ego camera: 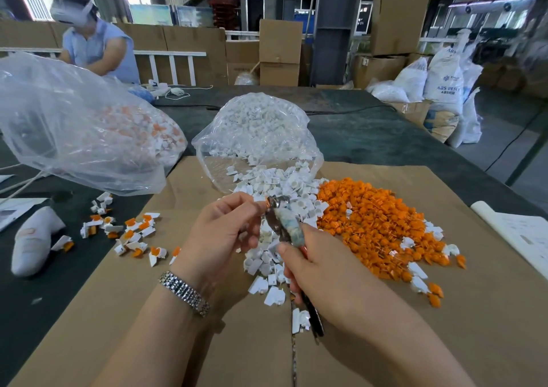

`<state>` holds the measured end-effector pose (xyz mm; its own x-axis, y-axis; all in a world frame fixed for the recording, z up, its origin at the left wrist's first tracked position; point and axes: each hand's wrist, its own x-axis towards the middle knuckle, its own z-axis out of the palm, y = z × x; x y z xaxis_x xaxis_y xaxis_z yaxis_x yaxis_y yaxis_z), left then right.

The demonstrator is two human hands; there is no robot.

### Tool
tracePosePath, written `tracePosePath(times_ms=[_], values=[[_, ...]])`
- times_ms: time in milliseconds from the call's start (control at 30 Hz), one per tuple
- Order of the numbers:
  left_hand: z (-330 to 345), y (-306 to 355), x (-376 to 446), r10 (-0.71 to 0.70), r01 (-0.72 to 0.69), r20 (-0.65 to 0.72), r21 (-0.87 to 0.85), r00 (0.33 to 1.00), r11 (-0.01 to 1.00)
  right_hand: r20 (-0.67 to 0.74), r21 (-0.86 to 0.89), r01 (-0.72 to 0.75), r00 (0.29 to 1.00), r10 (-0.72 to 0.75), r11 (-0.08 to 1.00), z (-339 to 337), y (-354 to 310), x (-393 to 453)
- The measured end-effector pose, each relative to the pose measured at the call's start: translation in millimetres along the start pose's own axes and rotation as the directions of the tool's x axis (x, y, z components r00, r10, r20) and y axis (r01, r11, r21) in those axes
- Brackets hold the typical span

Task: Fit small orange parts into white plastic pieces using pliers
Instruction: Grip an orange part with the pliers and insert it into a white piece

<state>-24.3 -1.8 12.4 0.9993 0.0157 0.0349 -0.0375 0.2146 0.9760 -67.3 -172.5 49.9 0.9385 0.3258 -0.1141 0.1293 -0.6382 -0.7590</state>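
My right hand [314, 274] grips the handles of metal pliers [284, 223], whose jaws point up and to the left. My left hand [225, 232] pinches a small piece with an orange part [267, 203] right at the plier jaws; most of that piece is hidden by my fingers. Under my hands lies a heap of loose white plastic pieces [278, 185] spilling from a clear bag [255, 131]. A big pile of small orange parts [373, 223] lies to the right on the brown cardboard [444, 312].
Several fitted white-and-orange pieces [133, 232] are scattered to the left. A large clear bag [74, 125] of fitted pieces sits at the far left, with a white controller [32, 244] below it. Another person [95, 42] works at the table's far left. Papers [522, 232] lie at the right edge.
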Motion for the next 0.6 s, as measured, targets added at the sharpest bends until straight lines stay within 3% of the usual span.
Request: tracePosePath(times_ms=[433,600], values=[[-1,-1,0,-0.001,0.000,0.018,0.031,1.000,1.000,-0.090,-0.153,0.013,0.996,-0.027,0.988,6,4,7],[2,3,-2,0.027,-0.027,0.005,0.050,1.000,0.998,0.122,0.246,-0.129,0.987,0.101,0.961,-15,-2,-3]])
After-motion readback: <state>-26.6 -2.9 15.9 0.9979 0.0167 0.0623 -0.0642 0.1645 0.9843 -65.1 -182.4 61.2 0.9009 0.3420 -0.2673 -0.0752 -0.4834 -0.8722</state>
